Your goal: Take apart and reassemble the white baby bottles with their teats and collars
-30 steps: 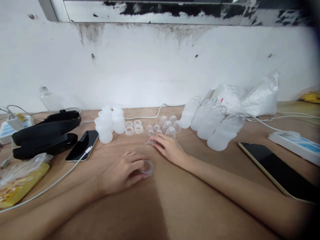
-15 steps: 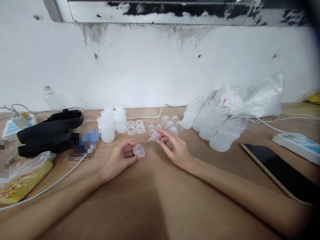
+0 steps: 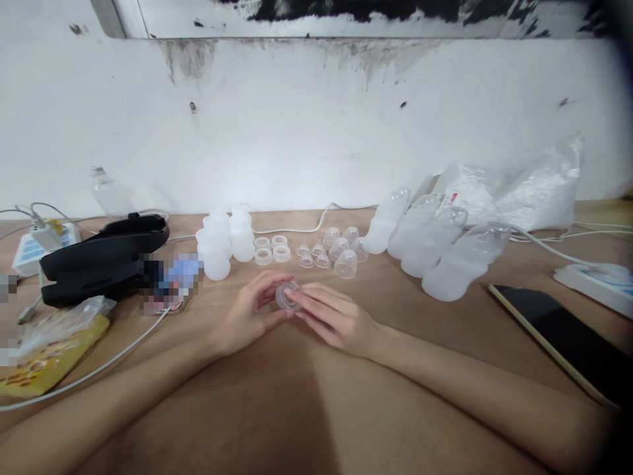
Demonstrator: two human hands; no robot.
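My left hand (image 3: 252, 313) grips a clear ring-shaped collar (image 3: 285, 296) by its side, above the table. The fingers of my right hand (image 3: 336, 318) are pressed together at the collar's opening, on a small clear nipple piece mostly hidden by the fingertips. Behind my hands stand several translucent rings (image 3: 272, 249), several small clear nipples (image 3: 314, 254) and several clear domed caps (image 3: 345, 263). Open frosted bottles (image 3: 216, 262) are grouped at the left. Frosted bottles with clear domed tops (image 3: 448, 272) lean in a row at the right.
A black case (image 3: 99, 264), a yellow packet (image 3: 64, 349) and a white cable (image 3: 123, 353) lie at the left. To the right are a phone (image 3: 554, 336), a power strip (image 3: 596, 284) and a clear plastic bag (image 3: 539, 191) against the wall.
My right hand has moved left and down, bringing the nipple piece to the collar. My left hand has shifted slightly right, and the collar now faces up more. The view has shifted slightly.
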